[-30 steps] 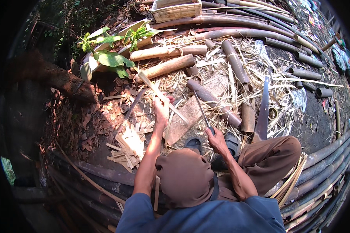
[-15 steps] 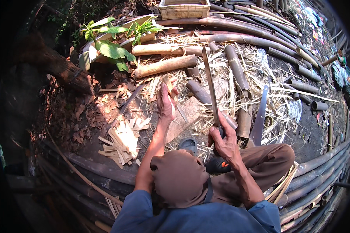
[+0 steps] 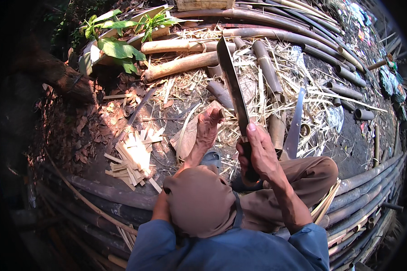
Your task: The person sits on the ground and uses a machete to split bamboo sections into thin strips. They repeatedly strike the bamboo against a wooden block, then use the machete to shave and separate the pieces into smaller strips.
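Note:
My right hand (image 3: 260, 153) is wrapped round the dark handle of a machete (image 3: 234, 83), its long blade raised and pointing away from me, tilted slightly left. Left of the blade, my left hand (image 3: 206, 128) is closed on a short bamboo piece (image 3: 221, 113); only its end shows past the fingers. Beneath the left hand, a flat wooden board (image 3: 186, 137) lies on the ground. A heap of split bamboo slats (image 3: 130, 165) rests to the left, partly in bright sun. To the right of my right hand, a hand saw (image 3: 295, 124) stands with its blade upward.
Bamboo sections (image 3: 270, 67) and shavings litter the ground ahead. Long bamboo poles (image 3: 276, 34) lie across the back, below a crate (image 3: 205, 4). A leafy plant (image 3: 120, 47) is at the far left. More poles (image 3: 113, 198) run beside me, near my bent knee (image 3: 321, 171).
My left hand has come nearer and to the right with the bamboo piece, turning it. My right hand has swung the machete blade leftward and turned its broad side more into view.

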Motion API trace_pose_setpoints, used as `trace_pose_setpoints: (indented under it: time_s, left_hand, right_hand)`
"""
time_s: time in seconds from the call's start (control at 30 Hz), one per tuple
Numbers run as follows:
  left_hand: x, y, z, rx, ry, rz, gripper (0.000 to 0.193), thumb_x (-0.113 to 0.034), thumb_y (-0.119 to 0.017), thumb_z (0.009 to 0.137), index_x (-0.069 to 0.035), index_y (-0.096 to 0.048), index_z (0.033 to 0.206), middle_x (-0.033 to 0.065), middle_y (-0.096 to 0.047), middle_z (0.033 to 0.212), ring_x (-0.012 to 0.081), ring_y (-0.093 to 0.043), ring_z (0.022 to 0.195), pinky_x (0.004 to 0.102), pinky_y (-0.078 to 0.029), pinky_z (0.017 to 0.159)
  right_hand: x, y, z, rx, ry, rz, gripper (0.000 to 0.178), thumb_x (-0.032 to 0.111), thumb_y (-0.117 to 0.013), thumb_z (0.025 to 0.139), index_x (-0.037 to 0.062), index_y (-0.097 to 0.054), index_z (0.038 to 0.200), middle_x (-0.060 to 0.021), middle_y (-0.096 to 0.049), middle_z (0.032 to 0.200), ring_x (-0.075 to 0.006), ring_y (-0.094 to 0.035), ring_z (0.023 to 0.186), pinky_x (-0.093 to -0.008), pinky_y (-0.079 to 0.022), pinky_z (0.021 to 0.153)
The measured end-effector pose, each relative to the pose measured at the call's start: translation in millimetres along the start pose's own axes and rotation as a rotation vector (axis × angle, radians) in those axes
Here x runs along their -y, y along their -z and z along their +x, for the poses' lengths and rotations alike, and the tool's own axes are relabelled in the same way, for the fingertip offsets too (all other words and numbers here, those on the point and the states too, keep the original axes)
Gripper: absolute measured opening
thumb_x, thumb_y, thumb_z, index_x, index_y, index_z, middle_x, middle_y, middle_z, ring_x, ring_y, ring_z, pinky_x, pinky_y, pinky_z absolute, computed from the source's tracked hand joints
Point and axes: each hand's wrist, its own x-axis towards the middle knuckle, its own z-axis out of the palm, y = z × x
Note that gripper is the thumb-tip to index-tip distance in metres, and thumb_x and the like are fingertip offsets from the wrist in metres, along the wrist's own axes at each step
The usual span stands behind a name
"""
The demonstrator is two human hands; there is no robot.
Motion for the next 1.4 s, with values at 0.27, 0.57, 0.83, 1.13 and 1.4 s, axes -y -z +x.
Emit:
trace_pose_setpoints:
  time_s: [0.27, 0.57, 0.83, 1.13, 1.4]
  left_hand:
    - [4, -13, -5, 0.065, 0.046, -0.110, 0.043, -0.049, -0.060, 0.092, -0.007, -0.063, 0.082, -0.0027, -0.055, 0.078, 0.0068, -0.046, 0.074, 0.0249, -0.036, 0.070]
    - [0, -12, -4, 0.067, 0.023, -0.081, 0.046, -0.052, -0.059, 0.092, -0.007, -0.063, 0.083, -0.0029, -0.054, 0.079, 0.0070, -0.044, 0.074, 0.0258, -0.035, 0.071]
    - [-2, -16, -5, 0.068, 0.003, -0.116, 0.047, -0.051, -0.057, 0.094, -0.006, -0.062, 0.082, -0.0035, -0.052, 0.076, 0.0063, -0.043, 0.073, 0.0247, -0.035, 0.068]
    - [-12, -23, -3, 0.051, -0.006, -0.153, 0.045, -0.049, -0.056, 0.096, -0.007, -0.059, 0.081, -0.0041, -0.046, 0.076, 0.0069, -0.038, 0.072, 0.0263, -0.032, 0.068]
    - [2, -18, 4, 0.057, -0.001, -0.205, 0.045, -0.051, -0.060, 0.093, -0.007, -0.060, 0.083, -0.0027, -0.051, 0.075, 0.0068, -0.043, 0.073, 0.0258, -0.035, 0.068]
  right_hand:
    - [-6, -1, -1, -0.010, -0.076, -0.024, 0.051, 0.050, -0.032, 0.104, 0.0074, -0.053, 0.121, 0.0019, -0.046, 0.064, -0.0067, -0.045, 0.050, -0.0224, -0.038, 0.044]
    - [-9, -2, -1, 0.008, -0.088, 0.006, 0.049, 0.050, -0.032, 0.104, 0.0079, -0.054, 0.116, 0.0010, -0.048, 0.064, -0.0069, -0.046, 0.049, -0.0229, -0.038, 0.044]
    - [-8, -6, -3, -0.014, -0.051, -0.043, 0.048, 0.044, -0.031, 0.106, 0.0077, -0.052, 0.128, 0.0010, -0.047, 0.065, -0.0071, -0.046, 0.050, -0.0226, -0.038, 0.045]
    - [-16, -10, 1, -0.102, 0.222, -0.366, 0.046, 0.030, -0.037, 0.106, 0.0106, -0.039, 0.148, -0.0022, -0.044, 0.061, -0.0089, -0.043, 0.059, -0.0274, -0.040, 0.057]
    - [-16, -4, 9, -0.094, 0.242, -0.470, 0.045, 0.026, -0.039, 0.105, 0.0114, -0.038, 0.147, -0.0104, -0.048, 0.060, -0.0177, -0.050, 0.056, -0.0329, -0.044, 0.059]
